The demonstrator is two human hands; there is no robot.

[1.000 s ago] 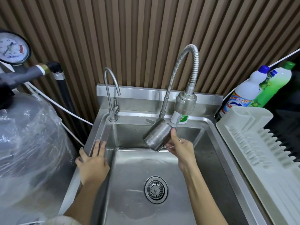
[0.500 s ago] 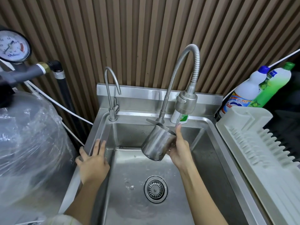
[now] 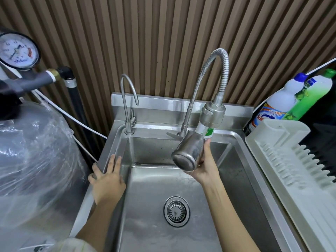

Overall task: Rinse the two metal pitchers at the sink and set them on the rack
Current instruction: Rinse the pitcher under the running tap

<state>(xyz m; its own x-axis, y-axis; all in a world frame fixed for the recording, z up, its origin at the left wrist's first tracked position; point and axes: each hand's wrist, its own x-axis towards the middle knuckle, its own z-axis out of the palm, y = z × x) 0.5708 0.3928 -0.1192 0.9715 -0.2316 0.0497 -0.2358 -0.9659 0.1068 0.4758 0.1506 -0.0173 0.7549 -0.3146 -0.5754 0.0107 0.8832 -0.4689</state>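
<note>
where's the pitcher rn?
In the head view, the metal pitcher is right of centre, held tilted in the right hand over the sink basin, its mouth up toward the spray head of the flexible faucet.

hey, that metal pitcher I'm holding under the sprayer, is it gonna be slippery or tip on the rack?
The metal pitcher looks wet and smooth, so probably slippery. Small and one-handed in the right hand, likely light. Its flat base should stand steady; sideways it may roll.
</note>
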